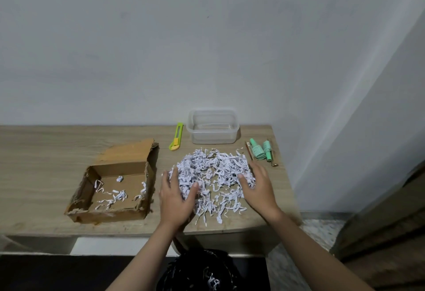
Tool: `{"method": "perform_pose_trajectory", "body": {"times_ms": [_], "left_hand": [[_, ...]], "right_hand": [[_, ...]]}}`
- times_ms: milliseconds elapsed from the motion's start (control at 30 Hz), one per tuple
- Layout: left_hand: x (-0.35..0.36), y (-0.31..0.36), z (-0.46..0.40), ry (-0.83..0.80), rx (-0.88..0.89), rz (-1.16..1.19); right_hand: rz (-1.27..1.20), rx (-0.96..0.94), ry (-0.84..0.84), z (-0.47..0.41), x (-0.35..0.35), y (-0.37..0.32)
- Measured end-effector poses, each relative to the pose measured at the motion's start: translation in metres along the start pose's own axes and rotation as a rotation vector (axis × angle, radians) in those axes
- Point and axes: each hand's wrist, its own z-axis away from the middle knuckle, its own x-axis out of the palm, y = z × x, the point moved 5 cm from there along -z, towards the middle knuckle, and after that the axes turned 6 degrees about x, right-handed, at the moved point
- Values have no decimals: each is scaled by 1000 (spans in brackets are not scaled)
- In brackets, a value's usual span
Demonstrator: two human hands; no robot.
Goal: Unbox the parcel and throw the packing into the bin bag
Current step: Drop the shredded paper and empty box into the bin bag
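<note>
A pile of shredded white paper (212, 176) lies on the wooden table (46, 152), right of centre. My left hand (176, 196) rests flat on the pile's left edge, fingers spread. My right hand (258, 187) presses against its right edge, fingers apart. Neither hand has lifted anything. To the left sits the open cardboard box (110, 196) with a torn flap and a few paper shreds inside. A black bin bag (202, 270) with some shreds in it sits below the table's front edge, between my forearms.
A clear plastic container (212, 126) stands at the back by the wall. A yellow-green utility knife (176, 136) lies to its left. Mint-green bottles and a pen (262, 151) lie at the table's right end. A dark wooden surface (391, 233) is at far right.
</note>
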Motion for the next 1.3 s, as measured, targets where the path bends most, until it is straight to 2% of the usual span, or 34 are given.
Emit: {"method": "perform_pose_trajectory", "body": {"times_ms": [67,200,400,500,600,800,900,1033,1300], "left_hand": [[9,10,-3,-8,-2,43],[23,26,-7,0,31,103],[18,26,-18,121,67,184],[18,18,-28,98,14,179],[26,24,-33,38,55,173],[38,47,-29,22,22,418],[38,60,-23,58,-12,527],[34,70,-18,114,-51,600],[8,96,1,118,54,675]], "right_hand": [[-14,19,-70,0,17,-4],[-53,-16,-70,0,41,-18],[-105,-43,99,-12,40,-24],[-101,15,-18,-24,46,-24],[-122,18,-124,-26,59,-31],[-389,75,-178,-9,81,-42],[-495,119,-151,-3,84,-46],[-519,123,-84,1,75,-55],[-513,77,32,28,45,-82]]}}
